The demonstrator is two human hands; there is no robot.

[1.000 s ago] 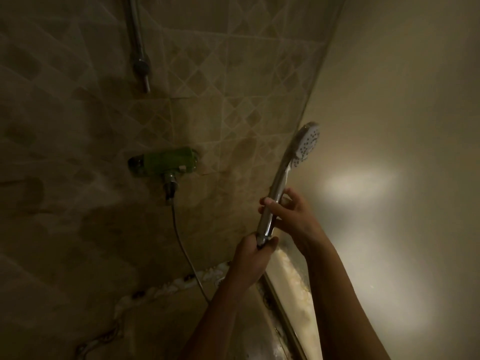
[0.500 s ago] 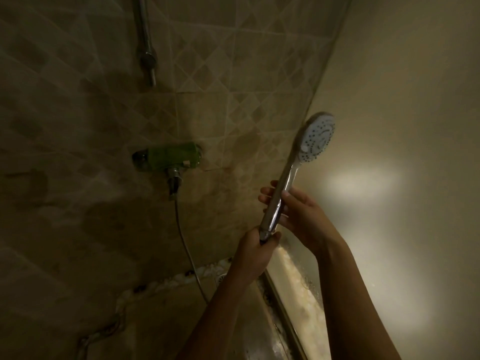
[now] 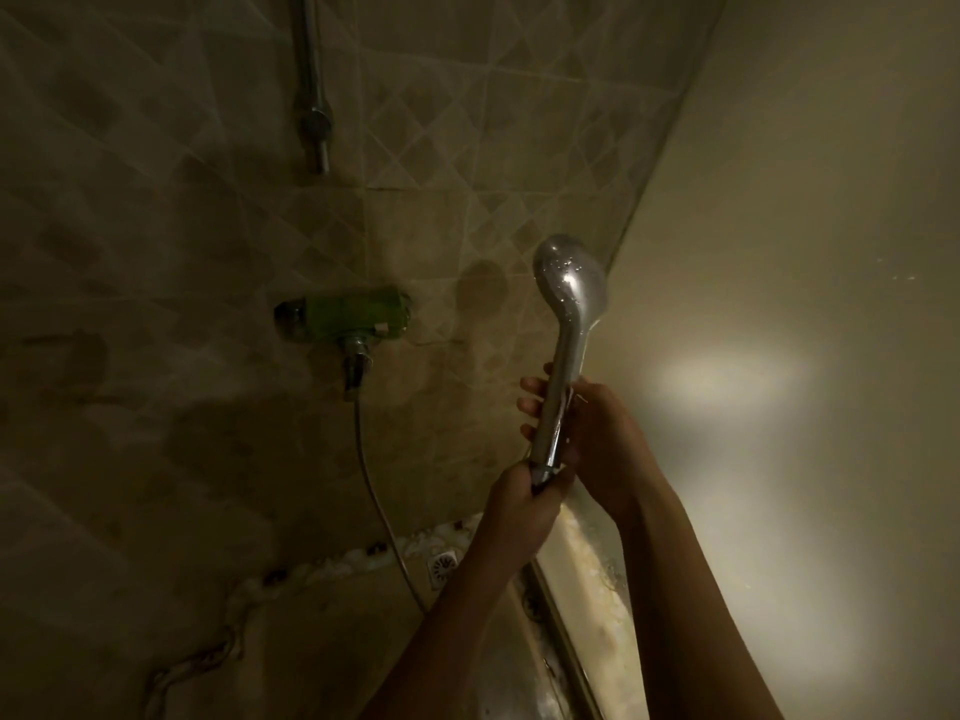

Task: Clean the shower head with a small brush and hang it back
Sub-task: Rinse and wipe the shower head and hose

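A chrome shower head [image 3: 571, 283] stands upright in front of me, its wet rounded back facing me and its nozzle face turned away. My right hand [image 3: 597, 439] wraps round the middle of the handle, fingertips showing on the handle's left side. My left hand [image 3: 524, 504] grips the bottom end of the handle where the hose joins. The thin hose [image 3: 374, 491] runs down from the wall valve and curves toward my left arm. No brush is visible.
A green-covered mixer valve [image 3: 345, 317] is fixed to the tiled wall at the left. Above it a metal riser pipe [image 3: 311, 85] hangs down. A floor drain [image 3: 441, 568] lies below. A plain wall or panel [image 3: 779, 356] stands at the right, with a metal track [image 3: 561, 631] at its base.
The shower head has turned about its handle: its white nozzle face, seen before, now points away and the chrome back faces me. Both hands kept their hold on the handle.
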